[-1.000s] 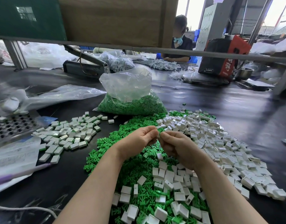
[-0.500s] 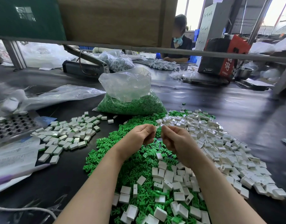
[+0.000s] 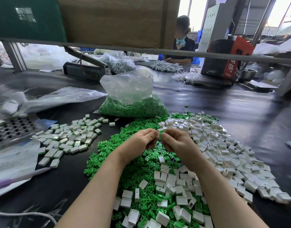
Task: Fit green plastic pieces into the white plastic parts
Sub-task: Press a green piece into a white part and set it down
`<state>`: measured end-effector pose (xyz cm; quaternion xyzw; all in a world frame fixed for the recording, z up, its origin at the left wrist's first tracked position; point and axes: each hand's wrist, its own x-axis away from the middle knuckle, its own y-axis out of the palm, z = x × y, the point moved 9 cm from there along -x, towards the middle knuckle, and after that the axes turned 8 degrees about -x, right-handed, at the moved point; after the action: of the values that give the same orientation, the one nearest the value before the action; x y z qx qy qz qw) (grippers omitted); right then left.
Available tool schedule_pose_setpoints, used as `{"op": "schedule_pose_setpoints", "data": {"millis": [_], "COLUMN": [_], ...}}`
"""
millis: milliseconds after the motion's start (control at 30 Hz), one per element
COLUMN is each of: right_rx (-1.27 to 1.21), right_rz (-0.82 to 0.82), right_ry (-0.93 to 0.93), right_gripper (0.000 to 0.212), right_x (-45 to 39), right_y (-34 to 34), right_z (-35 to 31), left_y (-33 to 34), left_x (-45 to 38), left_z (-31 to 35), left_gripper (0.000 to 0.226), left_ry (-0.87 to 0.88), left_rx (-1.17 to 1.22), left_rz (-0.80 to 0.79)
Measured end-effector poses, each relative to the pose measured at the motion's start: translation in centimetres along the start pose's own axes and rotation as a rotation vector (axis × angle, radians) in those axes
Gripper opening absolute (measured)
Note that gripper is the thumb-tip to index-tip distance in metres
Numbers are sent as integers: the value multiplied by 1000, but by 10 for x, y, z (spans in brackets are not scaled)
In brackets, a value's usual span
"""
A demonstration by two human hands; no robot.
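Both grips closed, fingertip to fingertip, above the mixed heap. Left hand [image 3: 138,140] pinches a small white plastic part [image 3: 158,134] between thumb and forefinger; only a sliver of it shows at the fingertips. Right hand [image 3: 176,142] has its fingers curled inward toward the same point, with a bit of green visible at the tips; cannot tell whether that is a held green piece or the pile behind.

Judgement: hands are raised off the counter [image 3: 240,112] and brought together at chest centre so the insert can be aligned by feel and pushed home. Step in hand is likely the press-fit itself.

Stock sits within reach: loose green pieces [image 3: 108,155] directly under the hands, empty white shells [image 3: 223,153] to the right. Pile of assembled parts [image 3: 72,137] lies well apart on the left, probably to keep finished work separate. Bag of green pieces [image 3: 133,106] stands beyond the hands as refill.
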<state>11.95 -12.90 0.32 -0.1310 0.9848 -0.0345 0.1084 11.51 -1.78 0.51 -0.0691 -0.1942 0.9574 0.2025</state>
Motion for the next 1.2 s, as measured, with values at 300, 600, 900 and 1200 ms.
{"op": "schedule_pose_setpoints", "data": {"millis": [300, 600, 900, 1200], "right_rx": [18, -37, 19, 128], "right_rz": [-109, -204, -229, -240], "right_ry": [126, 147, 152, 143], "right_gripper": [34, 26, 25, 33], "right_x": [4, 7, 8, 9], "right_y": [11, 15, 15, 13], "right_z": [10, 10, 12, 13], "left_y": [1, 10, 12, 14], "left_x": [-3, -2, -1, -1], "left_z": [-10, -12, -10, -10], "left_gripper": [29, 26, 24, 26], "left_ry": [-41, -71, -64, -65], "left_rx": [-48, -33, -81, -127], "left_rz": [-59, -148, -166, -187]}}
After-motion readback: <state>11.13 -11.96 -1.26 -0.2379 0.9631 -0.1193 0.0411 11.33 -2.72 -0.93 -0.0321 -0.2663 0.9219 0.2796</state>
